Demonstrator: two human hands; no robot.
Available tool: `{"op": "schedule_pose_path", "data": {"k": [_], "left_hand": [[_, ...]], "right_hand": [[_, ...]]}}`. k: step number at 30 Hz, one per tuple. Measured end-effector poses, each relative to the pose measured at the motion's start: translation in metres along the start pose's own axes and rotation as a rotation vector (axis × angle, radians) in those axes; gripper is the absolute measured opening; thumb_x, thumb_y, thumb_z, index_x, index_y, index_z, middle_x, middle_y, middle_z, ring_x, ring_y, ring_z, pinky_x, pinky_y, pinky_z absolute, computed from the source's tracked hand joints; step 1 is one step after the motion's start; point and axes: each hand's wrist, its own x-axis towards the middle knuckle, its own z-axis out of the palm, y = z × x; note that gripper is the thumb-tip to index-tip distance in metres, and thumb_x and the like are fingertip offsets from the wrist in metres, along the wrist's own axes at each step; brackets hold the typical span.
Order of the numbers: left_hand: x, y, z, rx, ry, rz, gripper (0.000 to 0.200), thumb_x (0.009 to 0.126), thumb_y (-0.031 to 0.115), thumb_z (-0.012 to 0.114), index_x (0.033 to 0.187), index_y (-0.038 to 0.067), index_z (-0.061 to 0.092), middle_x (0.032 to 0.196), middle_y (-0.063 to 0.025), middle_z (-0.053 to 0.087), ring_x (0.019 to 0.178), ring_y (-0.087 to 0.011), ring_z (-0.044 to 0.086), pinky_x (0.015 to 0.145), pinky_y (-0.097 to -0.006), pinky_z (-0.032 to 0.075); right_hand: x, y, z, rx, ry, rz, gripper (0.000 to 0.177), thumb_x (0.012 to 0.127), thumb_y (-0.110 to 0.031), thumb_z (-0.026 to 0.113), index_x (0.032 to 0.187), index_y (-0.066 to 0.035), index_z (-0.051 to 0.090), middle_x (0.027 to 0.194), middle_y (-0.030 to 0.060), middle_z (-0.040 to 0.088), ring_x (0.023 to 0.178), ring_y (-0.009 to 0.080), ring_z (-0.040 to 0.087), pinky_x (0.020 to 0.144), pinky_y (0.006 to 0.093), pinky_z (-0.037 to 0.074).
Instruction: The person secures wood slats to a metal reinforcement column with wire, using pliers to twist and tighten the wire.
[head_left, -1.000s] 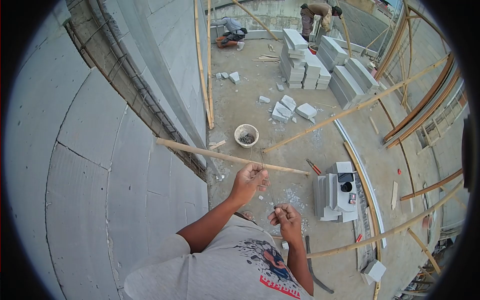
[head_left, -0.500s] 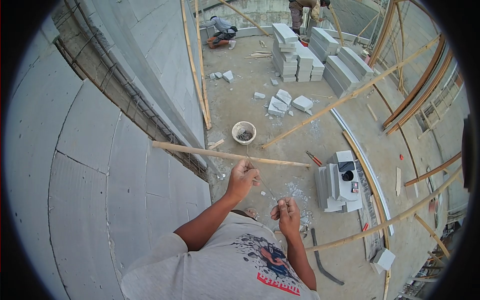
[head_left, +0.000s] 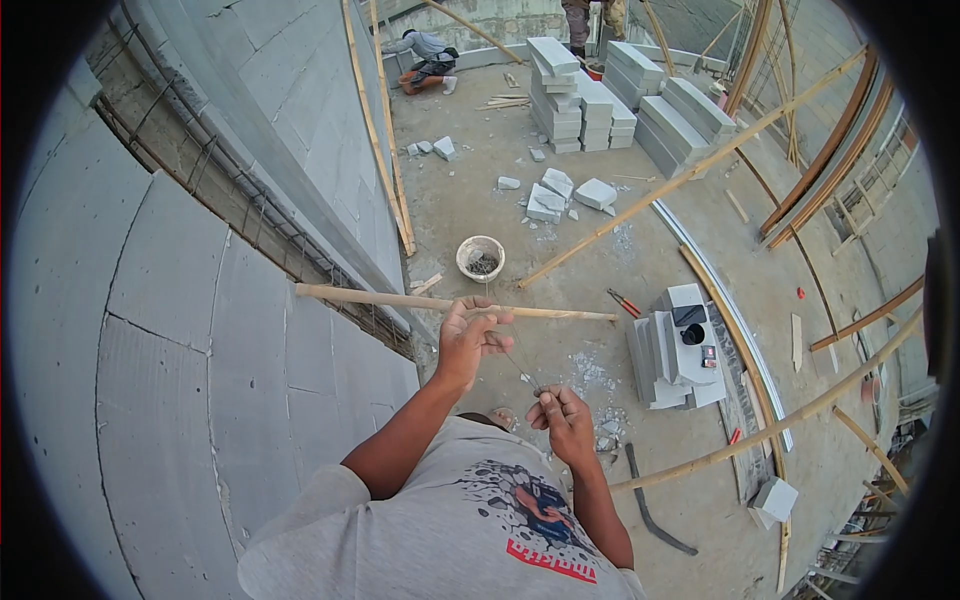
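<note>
A thin wire or string (head_left: 518, 367) runs slantwise between my two hands, and a fainter stretch continues above toward the bucket. My left hand (head_left: 466, 343) is loosely curled around the upper part, its fingers a little apart. Lower and to the right, my right hand (head_left: 565, 424) pinches the other end between thumb and fingertips, where a small dark knot or coil shows. Just beyond my left hand lies a wooden pole (head_left: 400, 299), reaching from the block wall out over the floor. A white bucket (head_left: 461, 262) with grey lumpy contents stands past the pole.
The light block wall (head_left: 165, 400) rises at my left. Right of me are stacked blocks (head_left: 655, 350) carrying a black cup, with pliers (head_left: 624, 303) nearby. Slanting poles (head_left: 690, 185) cross the space. Broken blocks, block stacks and two other people are farther off.
My left hand has loosened from a tight pinch, its fingers spreading. Both hands have shifted slightly left; the right keeps its pinch. The view has tilted a little.
</note>
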Motion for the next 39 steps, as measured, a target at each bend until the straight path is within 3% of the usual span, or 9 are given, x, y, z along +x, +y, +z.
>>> {"op": "schedule_pose_path", "data": {"k": [9, 12, 14, 18, 23, 30, 36, 38, 39], "left_hand": [[0.004, -0.001, -0.007, -0.036, -0.054, -0.008, 0.018, 0.092, 0.013, 0.060, 0.106, 0.009, 0.050, 0.104, -0.0077, 0.063, 0.083, -0.0171, 0.066, 0.073, -0.0312, 0.055], [0.003, -0.002, -0.004, 0.003, -0.067, 0.075, 0.021, 0.090, 0.011, 0.063, 0.107, 0.008, 0.050, 0.110, -0.0077, 0.062, 0.085, -0.0166, 0.066, 0.073, -0.0301, 0.055], [0.001, 0.000, 0.000, 0.068, -0.113, 0.212, 0.023, 0.089, 0.009, 0.064, 0.109, 0.004, 0.051, 0.115, -0.0074, 0.060, 0.088, -0.0149, 0.065, 0.072, -0.0277, 0.054], [-0.004, 0.004, 0.000, 0.220, -0.161, 0.251, 0.023, 0.088, 0.010, 0.066, 0.107, 0.002, 0.054, 0.104, -0.0054, 0.062, 0.082, -0.0105, 0.063, 0.070, -0.0247, 0.053], [-0.015, -0.008, 0.006, 0.409, -0.093, 0.295, 0.023, 0.086, 0.012, 0.070, 0.101, 0.001, 0.057, 0.080, -0.0015, 0.060, 0.071, -0.0052, 0.057, 0.061, -0.0210, 0.050], [-0.017, -0.027, 0.004, 0.317, -0.121, 0.165, 0.023, 0.086, 0.013, 0.069, 0.096, 0.000, 0.054, 0.081, -0.0054, 0.063, 0.069, -0.0083, 0.060, 0.060, -0.0232, 0.051], [-0.013, -0.029, 0.001, 0.334, -0.134, 0.193, 0.024, 0.086, 0.012, 0.069, 0.100, 0.000, 0.054, 0.085, -0.0065, 0.063, 0.075, -0.0102, 0.062, 0.065, -0.0247, 0.054], [-0.012, -0.026, 0.002, 0.379, -0.144, 0.116, 0.027, 0.087, 0.014, 0.068, 0.105, -0.002, 0.057, 0.088, -0.0060, 0.063, 0.077, -0.0106, 0.062, 0.065, -0.0247, 0.054], [-0.013, -0.025, 0.002, 0.378, -0.148, 0.112, 0.027, 0.087, 0.014, 0.068, 0.105, -0.002, 0.057, 0.088, -0.0060, 0.063, 0.077, -0.0106, 0.062, 0.065, -0.0247, 0.054]], "right_hand": [[0.001, -0.003, 0.007, 0.045, 0.028, 0.003, 0.023, 0.099, -0.018, 0.049, 0.102, 0.002, 0.060, 0.075, 0.0063, 0.064, 0.063, 0.0095, 0.056, 0.060, 0.0235, 0.047], [0.002, -0.010, 0.004, 0.111, 0.018, 0.043, 0.020, 0.097, -0.016, 0.052, 0.102, 0.002, 0.060, 0.075, 0.0067, 0.064, 0.063, 0.0102, 0.057, 0.060, 0.0232, 0.047], [0.004, -0.012, -0.004, 0.296, -0.102, 0.210, 0.018, 0.095, -0.015, 0.056, 0.101, 0.001, 0.061, 0.075, 0.0069, 0.064, 0.063, 0.0113, 0.058, 0.060, 0.0230, 0.047], [0.006, 0.001, -0.010, 0.558, -0.190, 0.268, 0.018, 0.093, -0.015, 0.058, 0.101, 0.001, 0.061, 0.076, 0.0075, 0.065, 0.063, 0.0122, 0.059, 0.060, 0.0237, 0.047], [0.007, -0.003, -0.004, 0.326, -0.087, 0.185, 0.018, 0.094, -0.014, 0.058, 0.101, 0.002, 0.061, 0.080, 0.0079, 0.067, 0.064, 0.0115, 0.058, 0.061, 0.0236, 0.047], [0.008, 0.001, 0.011, 0.139, 0.008, 0.066, 0.020, 0.094, -0.015, 0.057, 0.104, 0.002, 0.061, 0.083, 0.0069, 0.068, 0.065, 0.0106, 0.057, 0.061, 0.0242, 0.047], [0.007, 0.008, 0.011, -0.389, 0.149, -0.017, 0.018, 0.092, -0.015, 0.060, 0.099, 0.001, 0.067, 0.077, 0.0048, 0.065, 0.065, 0.0100, 0.058, 0.060, 0.0249, 0.047], [0.007, 0.015, 0.011, -0.393, 0.188, -0.120, 0.014, 0.087, -0.011, 0.063, 0.093, 0.001, 0.068, 0.077, 0.0143, 0.065, 0.065, 0.0207, 0.062, 0.060, 0.0310, 0.048], [0.007, 0.014, 0.011, -0.395, 0.192, -0.117, 0.014, 0.087, -0.011, 0.063, 0.093, 0.001, 0.068, 0.077, 0.0143, 0.065, 0.065, 0.0207, 0.062, 0.060, 0.0310, 0.048]]}}
